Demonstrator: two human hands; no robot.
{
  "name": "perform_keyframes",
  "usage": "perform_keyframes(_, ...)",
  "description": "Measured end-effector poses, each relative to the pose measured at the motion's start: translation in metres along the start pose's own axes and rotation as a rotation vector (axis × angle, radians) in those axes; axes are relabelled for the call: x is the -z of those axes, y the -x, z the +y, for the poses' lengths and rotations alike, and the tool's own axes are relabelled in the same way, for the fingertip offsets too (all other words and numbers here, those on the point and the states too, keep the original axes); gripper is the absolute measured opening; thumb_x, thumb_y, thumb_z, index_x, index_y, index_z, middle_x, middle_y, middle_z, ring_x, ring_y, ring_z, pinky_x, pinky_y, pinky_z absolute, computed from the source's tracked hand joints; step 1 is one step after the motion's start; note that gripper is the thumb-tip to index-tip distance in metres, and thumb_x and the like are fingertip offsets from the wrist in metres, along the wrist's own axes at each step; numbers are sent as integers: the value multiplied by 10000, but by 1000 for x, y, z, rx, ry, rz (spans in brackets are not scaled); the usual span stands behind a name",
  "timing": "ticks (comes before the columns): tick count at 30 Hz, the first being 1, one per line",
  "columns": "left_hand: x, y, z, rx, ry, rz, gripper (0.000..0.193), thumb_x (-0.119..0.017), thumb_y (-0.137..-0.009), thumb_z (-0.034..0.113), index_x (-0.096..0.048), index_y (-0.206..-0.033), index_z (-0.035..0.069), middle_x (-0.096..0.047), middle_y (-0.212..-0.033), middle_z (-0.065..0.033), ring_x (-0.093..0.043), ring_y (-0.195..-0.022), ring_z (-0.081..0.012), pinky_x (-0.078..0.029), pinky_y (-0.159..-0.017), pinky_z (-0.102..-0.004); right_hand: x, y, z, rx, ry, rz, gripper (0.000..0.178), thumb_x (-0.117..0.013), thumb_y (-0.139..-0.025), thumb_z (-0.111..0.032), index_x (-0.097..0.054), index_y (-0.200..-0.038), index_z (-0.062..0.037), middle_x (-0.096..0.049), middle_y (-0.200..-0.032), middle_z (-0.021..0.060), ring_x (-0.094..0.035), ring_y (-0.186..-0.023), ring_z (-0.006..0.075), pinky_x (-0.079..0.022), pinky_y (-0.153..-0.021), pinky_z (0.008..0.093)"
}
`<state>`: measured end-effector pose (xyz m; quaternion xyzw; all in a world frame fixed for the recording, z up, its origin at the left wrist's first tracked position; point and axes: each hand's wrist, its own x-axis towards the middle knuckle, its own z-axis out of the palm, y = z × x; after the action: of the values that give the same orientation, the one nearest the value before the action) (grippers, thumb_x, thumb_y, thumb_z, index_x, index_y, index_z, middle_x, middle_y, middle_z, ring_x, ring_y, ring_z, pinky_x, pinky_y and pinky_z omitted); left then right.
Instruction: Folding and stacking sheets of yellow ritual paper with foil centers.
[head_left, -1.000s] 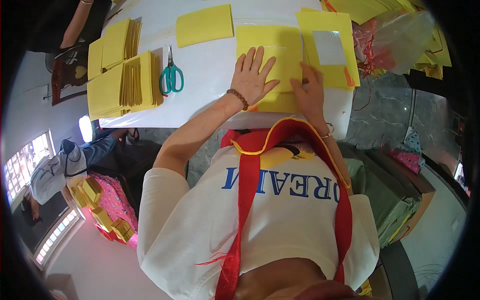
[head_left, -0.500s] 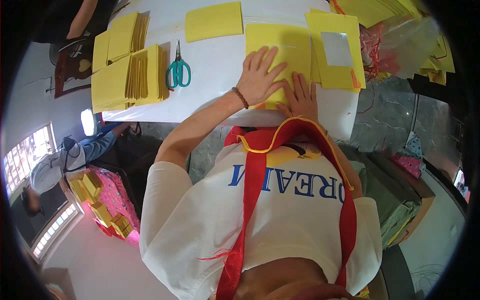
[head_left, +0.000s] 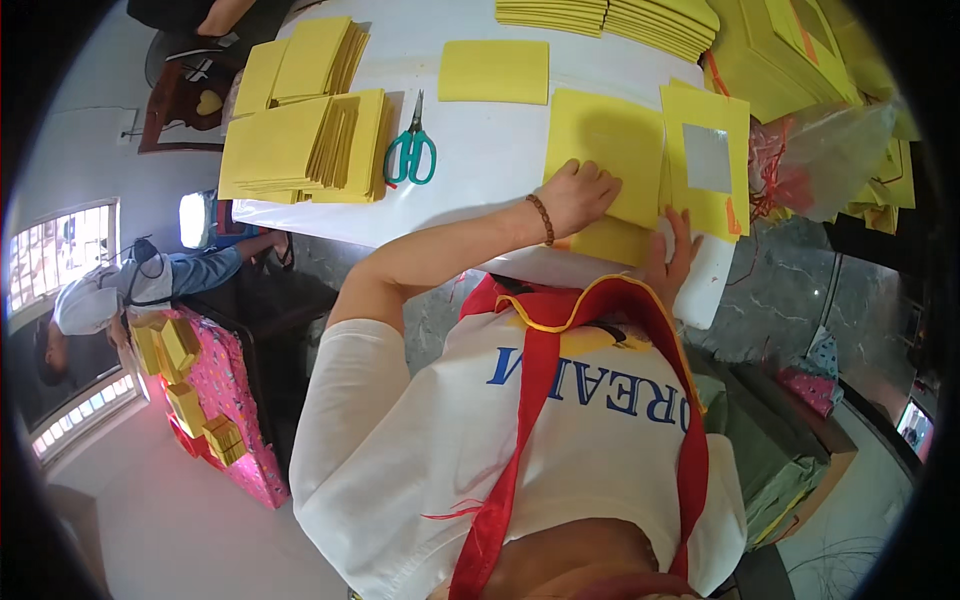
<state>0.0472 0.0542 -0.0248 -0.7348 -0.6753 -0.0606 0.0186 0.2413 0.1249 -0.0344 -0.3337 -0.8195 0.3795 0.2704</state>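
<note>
On the white table, a yellow paper sheet (head_left: 612, 150) lies in front of me, its near part overlapping another yellow piece (head_left: 612, 243). My left hand (head_left: 580, 198), with a brown beaded bracelet at the wrist, rests on this sheet with its fingers curled in; whatever they pinch is hidden. Beside the sheet's near right corner is my right hand (head_left: 674, 258), fingers stretched out and partly apart. Just right of the sheet lies a yellow piece with a silvery window (head_left: 707, 158) and an orange mark. Teal-handled scissors (head_left: 411, 155) lie to the left.
Folded yellow stacks (head_left: 280, 150) stand at the table's left; a flat yellow piece (head_left: 494, 72) and more stacks (head_left: 610, 20) lie at the back. A clear plastic bag (head_left: 830, 150) with red strings is at the right. Another person (head_left: 170, 285) sits beside a pink-covered table (head_left: 235, 400).
My left hand has curled its outspread fingers on the sheet. My right hand has drawn off toward the sheet's near right corner. The whole view has shifted, showing more stacks at the back.
</note>
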Motion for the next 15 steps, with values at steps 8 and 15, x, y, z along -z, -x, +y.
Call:
perform_keyframes(8, 59, 1, -113, 155, 53, 470, 489, -596, -662, 73, -578, -1145, 148, -617, -1013, -24, -551, -884, -228, -429, -719, -370, -16, 35, 41, -11, 455, 291, 404, -552, -851, -163, -490, -1249, -144, -414, -1360, 64, -210, -1344, 357, -4, -1017, 634)
perform_keyframes(15, 13, 17, -192, 124, -233, 422, 462, -590, -696, 79, -538, -1151, 141, -571, -1057, 0, -529, -904, -197, -406, -765, -344, -17, 33, 42, -9, 499, 271, 403, -577, -817, -129, -519, -1214, -163, -409, -1357, 52, -226, -1339, 360, -47, -993, 650)
